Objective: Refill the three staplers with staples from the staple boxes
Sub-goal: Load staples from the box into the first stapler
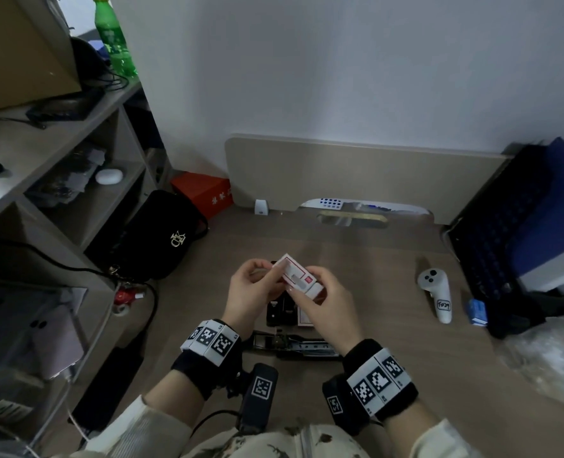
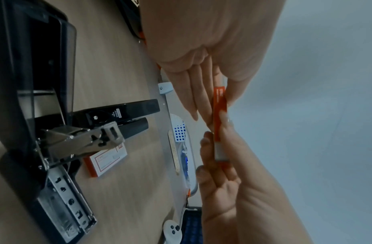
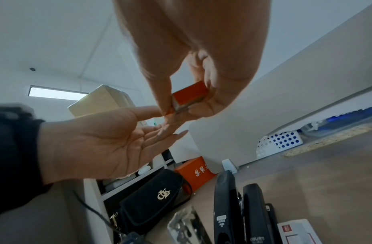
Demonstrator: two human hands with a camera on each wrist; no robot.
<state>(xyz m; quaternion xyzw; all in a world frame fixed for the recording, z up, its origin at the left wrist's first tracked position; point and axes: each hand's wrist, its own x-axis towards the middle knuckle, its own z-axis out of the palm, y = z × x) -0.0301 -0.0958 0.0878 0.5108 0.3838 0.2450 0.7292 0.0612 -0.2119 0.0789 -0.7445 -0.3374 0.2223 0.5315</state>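
Note:
Both hands hold a small white-and-red staple box (image 1: 299, 276) above the desk. My left hand (image 1: 270, 269) pinches its far end, and the right hand (image 1: 302, 290) grips the near end between thumb and fingers. In the wrist views the box (image 2: 220, 125) (image 3: 189, 95) looks orange, held by my left hand (image 2: 214, 109) and right hand (image 3: 181, 102). Below them lie black staplers (image 1: 275, 312) (image 3: 224, 206). One stapler (image 1: 294, 345) (image 2: 72, 198) lies opened with its metal magazine showing. A second staple box (image 1: 303, 317) (image 2: 110, 158) rests beside them.
A black bag (image 1: 161, 236) and a red box (image 1: 204, 193) sit at the desk's left, against open shelves (image 1: 76, 180). To the right lie a white controller (image 1: 437, 292), a small blue box (image 1: 477, 312) and a dark keyboard (image 1: 505, 233). Crinkled plastic (image 1: 551, 358) fills the near right.

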